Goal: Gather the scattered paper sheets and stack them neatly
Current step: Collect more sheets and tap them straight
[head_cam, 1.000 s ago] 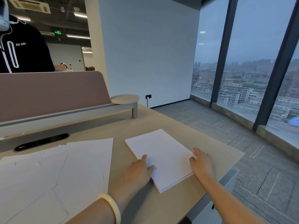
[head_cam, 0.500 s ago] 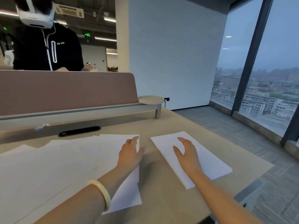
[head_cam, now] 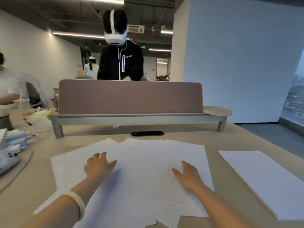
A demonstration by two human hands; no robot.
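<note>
Several white paper sheets (head_cam: pixel 144 163) lie overlapped and askew across the middle of the beige desk (head_cam: pixel 230 145). My left hand (head_cam: pixel 98 165) rests flat on their left part, fingers spread, with a pale bangle on the wrist. My right hand (head_cam: pixel 187 174) lies flat on their right part, fingers apart. Neither hand grips a sheet. A squared stack of white paper (head_cam: pixel 264 180) sits apart at the right, near the desk's edge.
A mauve divider panel (head_cam: pixel 130 96) on a grey rail crosses the desk's far side, with a black cable slot (head_cam: pixel 147 133) below it. A person in a headset (head_cam: pixel 120 61) stands behind it. Boxes and clutter (head_cam: pixel 11 145) sit at the left.
My view has swung left from the stack to the loose sheets. Both hands have left the stack and now lie flat on the scattered sheets.
</note>
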